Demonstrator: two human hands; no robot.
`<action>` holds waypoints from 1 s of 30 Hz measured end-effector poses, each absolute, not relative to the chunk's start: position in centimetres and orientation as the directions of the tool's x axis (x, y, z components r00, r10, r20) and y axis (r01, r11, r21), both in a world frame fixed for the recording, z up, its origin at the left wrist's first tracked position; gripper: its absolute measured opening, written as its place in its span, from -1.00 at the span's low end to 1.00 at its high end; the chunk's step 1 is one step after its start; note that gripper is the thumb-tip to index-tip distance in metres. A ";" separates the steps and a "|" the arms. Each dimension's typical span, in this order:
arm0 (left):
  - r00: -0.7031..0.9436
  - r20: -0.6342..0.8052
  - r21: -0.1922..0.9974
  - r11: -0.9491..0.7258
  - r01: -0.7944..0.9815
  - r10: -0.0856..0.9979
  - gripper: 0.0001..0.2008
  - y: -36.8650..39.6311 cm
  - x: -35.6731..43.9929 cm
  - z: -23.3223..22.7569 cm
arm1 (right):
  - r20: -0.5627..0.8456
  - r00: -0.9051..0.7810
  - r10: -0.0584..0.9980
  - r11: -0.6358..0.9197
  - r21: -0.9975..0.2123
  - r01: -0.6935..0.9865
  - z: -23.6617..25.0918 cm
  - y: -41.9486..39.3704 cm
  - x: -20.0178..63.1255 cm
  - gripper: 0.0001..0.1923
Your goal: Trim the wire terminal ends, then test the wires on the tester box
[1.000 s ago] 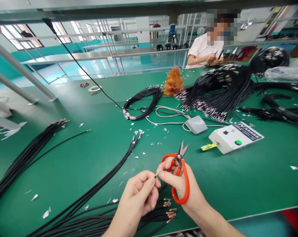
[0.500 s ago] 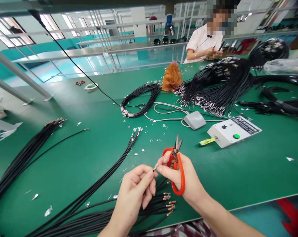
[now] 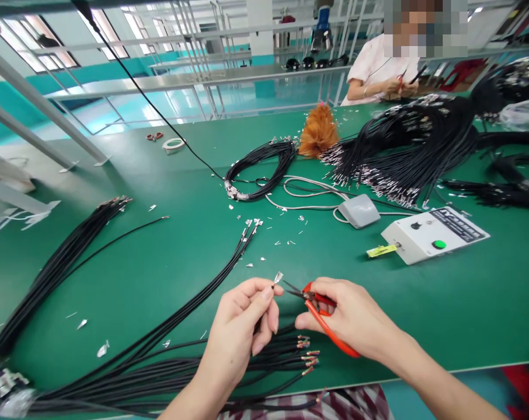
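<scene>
Wire end (image 3: 277, 279) pinched between thumb and forefinger of left hand (image 3: 242, 326), held just above the green tabletop (image 3: 159, 262). Metal terminal tip points up and to the right; wire's long axis runs from the fingers toward upper right. Right hand (image 3: 356, 318) closed around orange scissors (image 3: 323, 324), blades slightly parted, tips aimed left at the terminal, just beside it but not touching. Scissor axis lies near horizontal. Right hand is the nearer cutter; loose black wire bundle (image 3: 286, 356) lies below both hands.
</scene>
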State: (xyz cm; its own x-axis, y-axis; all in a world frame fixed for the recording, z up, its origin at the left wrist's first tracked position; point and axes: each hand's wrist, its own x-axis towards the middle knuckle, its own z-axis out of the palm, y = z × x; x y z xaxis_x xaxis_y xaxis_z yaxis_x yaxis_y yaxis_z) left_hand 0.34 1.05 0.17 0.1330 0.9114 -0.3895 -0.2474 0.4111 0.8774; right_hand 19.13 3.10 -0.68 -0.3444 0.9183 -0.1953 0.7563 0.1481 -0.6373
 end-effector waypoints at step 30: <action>0.079 -0.365 0.905 0.373 -0.206 0.928 -0.80 0.7 0.0 1.7 | -0.439 -0.480 0.760 -0.158 -0.840 0.518 -2.0 4.0 18.8 -0.47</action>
